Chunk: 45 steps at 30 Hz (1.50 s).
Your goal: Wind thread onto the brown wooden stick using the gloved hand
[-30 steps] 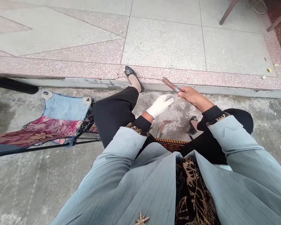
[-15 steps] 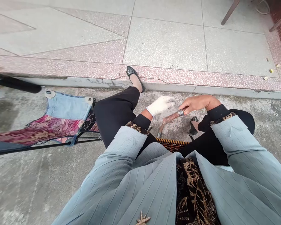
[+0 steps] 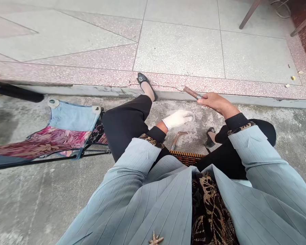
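Observation:
My right hand is closed round the end of a short, rusty brown tool with a silvery ringed band near my fingers. It is raised above the ground, its free end pointing up and left. My left hand, in a white knit glove, is lower and curled, fingertips together round a pale, rounded thing I cannot make out. Below the glove a bent brown piece with a greyish lower part stands by the woven edge of a wicker seat or basket between my legs. Its lower end is hidden.
A folding chair with floral and pale blue cloth stands at my left, a black padded bar beyond it. A low concrete step runs across in front, tiled on top. Furniture legs show at the upper right.
My right hand has lifted the brown tool up and away from the bent piece, swinging its free end upward. My gloved left hand has dropped slightly. The bent piece stays put.

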### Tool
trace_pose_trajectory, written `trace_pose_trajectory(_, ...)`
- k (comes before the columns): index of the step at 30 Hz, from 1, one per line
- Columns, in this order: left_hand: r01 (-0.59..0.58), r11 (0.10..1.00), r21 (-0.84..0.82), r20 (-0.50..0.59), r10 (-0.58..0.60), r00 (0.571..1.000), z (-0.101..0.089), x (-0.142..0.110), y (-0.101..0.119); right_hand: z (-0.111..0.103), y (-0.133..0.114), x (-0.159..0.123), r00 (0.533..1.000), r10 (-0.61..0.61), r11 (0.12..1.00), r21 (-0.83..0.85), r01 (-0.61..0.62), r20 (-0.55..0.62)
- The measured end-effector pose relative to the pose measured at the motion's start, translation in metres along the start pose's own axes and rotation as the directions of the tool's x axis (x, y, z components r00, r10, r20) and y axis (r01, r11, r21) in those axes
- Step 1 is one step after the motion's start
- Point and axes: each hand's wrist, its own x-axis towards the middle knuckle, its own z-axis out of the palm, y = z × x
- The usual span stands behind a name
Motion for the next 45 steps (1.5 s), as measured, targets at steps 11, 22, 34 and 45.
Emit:
trace_pose_trajectory(11, -0.059, 0.926, 0.372, 0.045, 0.045, 0.998, -0.017, -0.007, 0.0, 0.033, 0.003, 0.005, 0.976, 0.088, 0.808, -0.587, 0.048, 0.2)
trace_pose_trajectory(22, 0.03, 0.999, 0.038, -0.138, -0.025, 0.99, -0.013, 0.002, -0.007, 0.009, -0.018, -0.021, 0.94, -0.257, 0.965, 0.012, 0.261, 0.224)
trace_pose_trajectory(34, -0.088, 0.979, 0.184, 0.089, 0.072, 0.993, -0.014, -0.006, -0.001, 0.028, 0.005, 0.005, 0.99, 0.017, 0.775, -0.627, 0.078, 0.143)
trace_pose_trajectory(45, 0.03, 0.998, -0.05, -0.172, -0.039, 0.984, -0.021, 0.0, -0.006, 0.027, -0.018, -0.021, 0.761, -0.215, 0.914, -0.147, 0.377, 0.612)
